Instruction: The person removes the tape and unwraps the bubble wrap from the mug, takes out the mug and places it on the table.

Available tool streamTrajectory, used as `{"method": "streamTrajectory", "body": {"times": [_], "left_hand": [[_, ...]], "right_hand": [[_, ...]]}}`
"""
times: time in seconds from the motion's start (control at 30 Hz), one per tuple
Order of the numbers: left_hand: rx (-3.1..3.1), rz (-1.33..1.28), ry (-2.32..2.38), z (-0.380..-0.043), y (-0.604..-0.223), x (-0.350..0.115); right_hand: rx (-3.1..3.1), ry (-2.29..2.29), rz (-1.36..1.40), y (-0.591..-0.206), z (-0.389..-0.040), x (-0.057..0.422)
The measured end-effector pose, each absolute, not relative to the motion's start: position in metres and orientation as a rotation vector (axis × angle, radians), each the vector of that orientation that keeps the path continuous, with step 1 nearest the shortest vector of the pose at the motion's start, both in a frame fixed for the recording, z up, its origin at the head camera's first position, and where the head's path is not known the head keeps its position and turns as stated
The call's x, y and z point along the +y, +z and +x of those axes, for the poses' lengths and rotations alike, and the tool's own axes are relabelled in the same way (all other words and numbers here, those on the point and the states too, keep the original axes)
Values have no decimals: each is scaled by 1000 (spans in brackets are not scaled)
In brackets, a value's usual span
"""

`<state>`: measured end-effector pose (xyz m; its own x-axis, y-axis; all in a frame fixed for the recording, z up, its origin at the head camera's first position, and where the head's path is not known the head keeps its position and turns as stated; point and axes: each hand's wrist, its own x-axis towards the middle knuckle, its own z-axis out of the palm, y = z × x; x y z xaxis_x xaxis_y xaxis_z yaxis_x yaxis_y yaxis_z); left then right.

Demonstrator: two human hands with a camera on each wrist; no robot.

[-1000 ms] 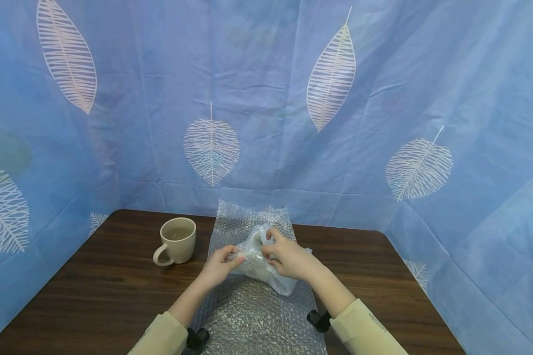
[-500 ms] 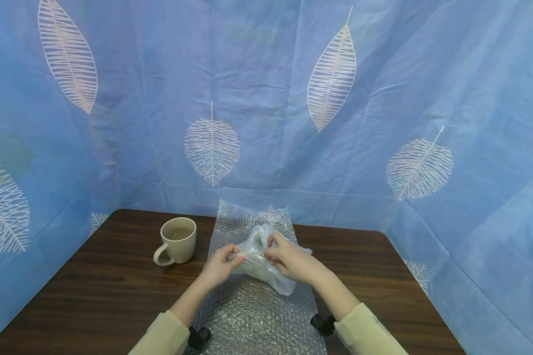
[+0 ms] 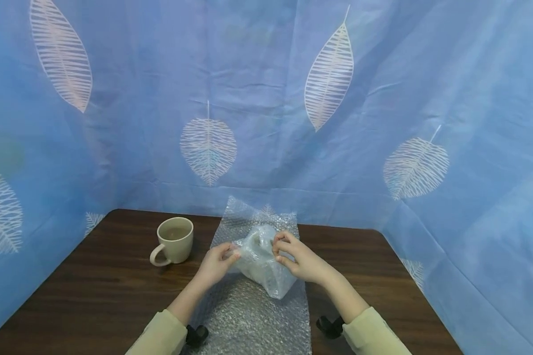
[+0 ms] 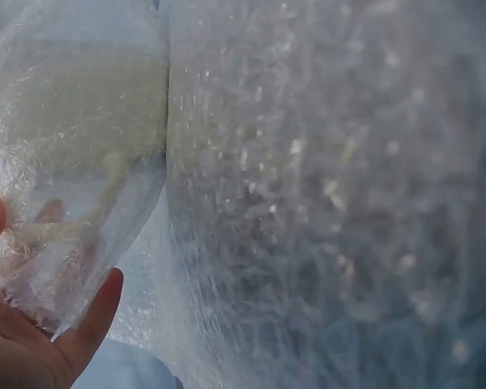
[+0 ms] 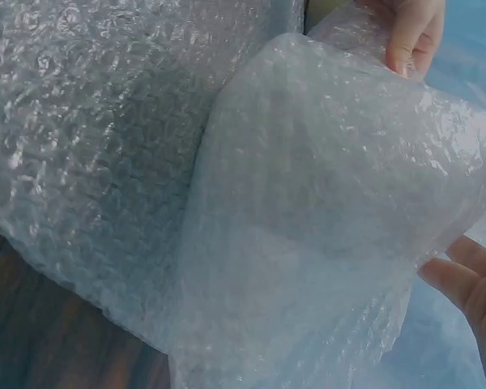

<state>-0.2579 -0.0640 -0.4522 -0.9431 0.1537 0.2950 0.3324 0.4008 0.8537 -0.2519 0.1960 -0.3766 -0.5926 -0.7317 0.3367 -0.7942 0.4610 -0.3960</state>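
Observation:
A bundle of clear bubble wrap [image 3: 266,273] sits on a long bubble wrap sheet [image 3: 253,320] in the middle of the table. Through its layers in the left wrist view shows a beige mug [image 4: 89,105] with a handle. My left hand [image 3: 215,264] grips the bundle's left side, its fingers and thumb around the wrapped handle. On the other side, my right hand [image 3: 299,259] pinches the edge of the top layer near the bundle's gathered opening. The right wrist view shows that layer [image 5: 308,186] drawn smooth toward the fingertips.
A second beige mug [image 3: 179,244] stands upright to the left of the sheet, handle toward the front left. The dark wooden table [image 3: 102,286] backs onto a blue leaf-patterned curtain [image 3: 266,123]. The sheet's far end rises against the curtain.
My right hand has moved slightly right, drawing the top layer with it. The loose flap at the bundle's right is gone from view. My left hand keeps its grip.

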Motion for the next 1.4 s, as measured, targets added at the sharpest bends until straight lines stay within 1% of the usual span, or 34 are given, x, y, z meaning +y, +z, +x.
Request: {"method": "streamTrajectory", "body": {"times": [0.27,0.43,0.87,1.1,1.4], "left_hand": [[-2472,-401,-1541,-255,-454,-64],[-2453,-396,-1521,-254,-452,-62],[-2487,-305,-1496,-250,-451,-59],[-2477,-291,-1527,-247,-450,-59],[-2468,-270,-1547,-246,-452,-58]], "right_hand": [[-2532,892,1329,-383,-256,196],[-2539,989,1268,-385,-256,198],[-2496,1059,1098,-392,-257,204],[-2489,985,1000,-395,-257,206],[-2463,1007,903,-400,-257,212]]}}
